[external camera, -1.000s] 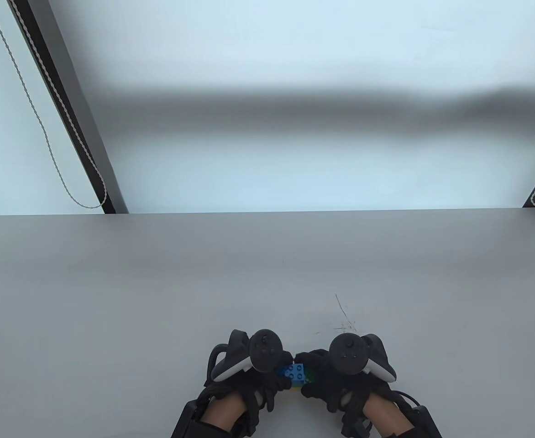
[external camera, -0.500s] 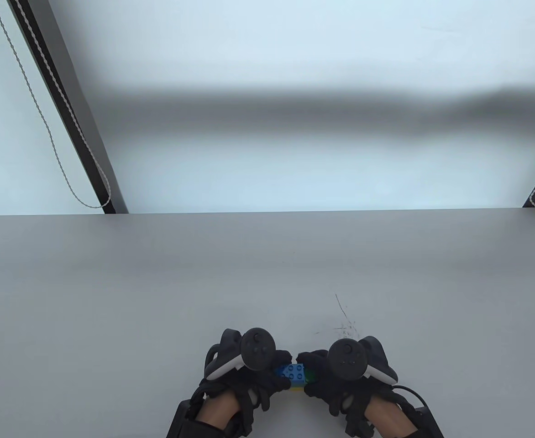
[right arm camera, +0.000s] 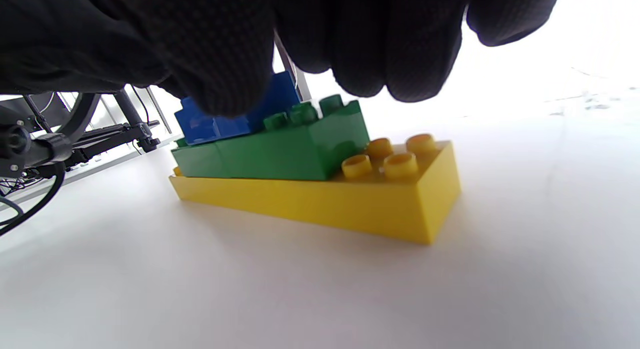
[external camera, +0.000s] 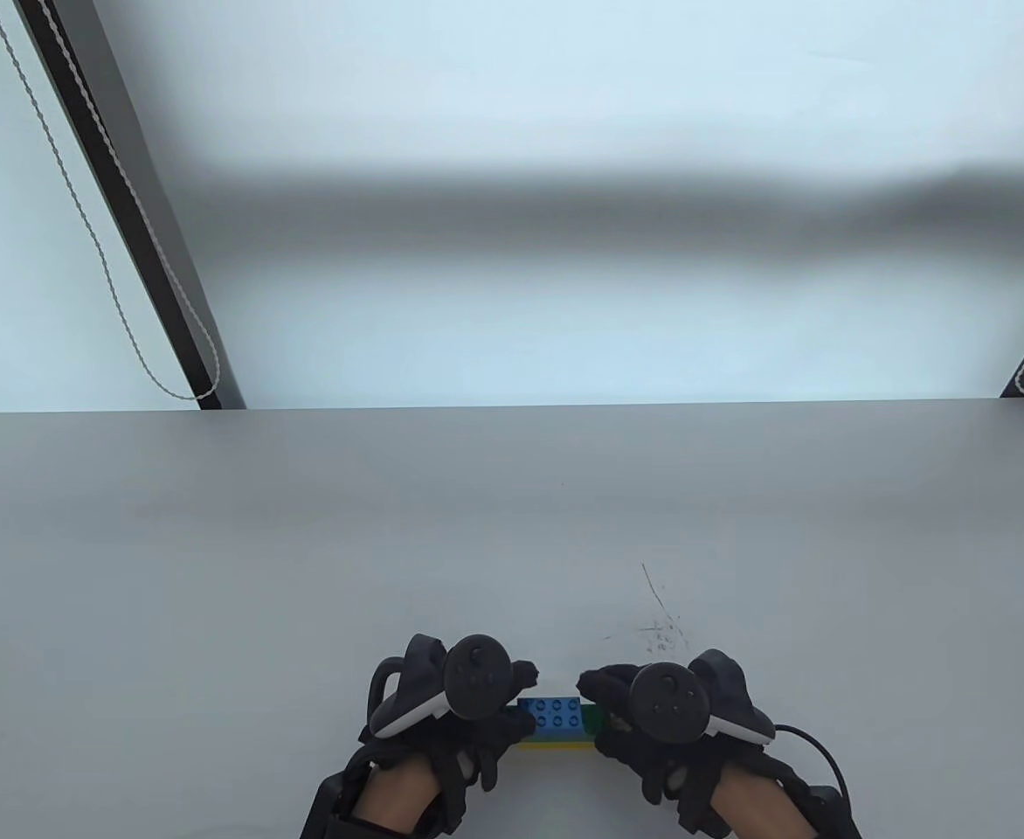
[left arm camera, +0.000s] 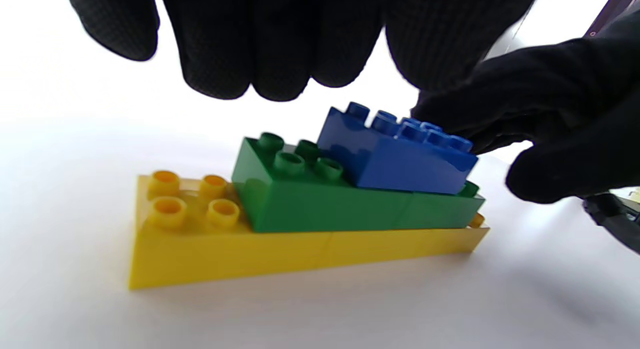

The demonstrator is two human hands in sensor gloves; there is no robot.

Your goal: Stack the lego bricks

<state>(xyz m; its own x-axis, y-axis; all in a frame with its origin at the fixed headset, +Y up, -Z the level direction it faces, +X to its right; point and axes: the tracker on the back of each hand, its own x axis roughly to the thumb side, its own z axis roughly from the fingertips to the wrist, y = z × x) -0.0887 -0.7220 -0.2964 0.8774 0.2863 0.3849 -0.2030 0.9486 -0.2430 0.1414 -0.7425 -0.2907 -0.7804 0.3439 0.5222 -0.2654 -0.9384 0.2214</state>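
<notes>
near the tabletop's (external camera: 215, 542) near edge, blue brick (left arm camera: 395, 151) tops green brick (left arm camera: 320, 199) on yellow brick (left arm camera: 280, 249). right hand (external camera: 652, 725) fingers touch blue; left hand (external camera: 442, 725) fingers released. press squarely down, seating studs.

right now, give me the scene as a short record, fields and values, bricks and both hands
stack: three bricks on the table
bottom: yellow brick, longest, studs bare at both ends
middle: green brick, on the yellow
top: blue brick, on the green
left hand: fingers above the stack's left end, no contact seen
right hand: fingertips at the blue brick's right end, contact likely
grip: cannot tell for either hand
</notes>
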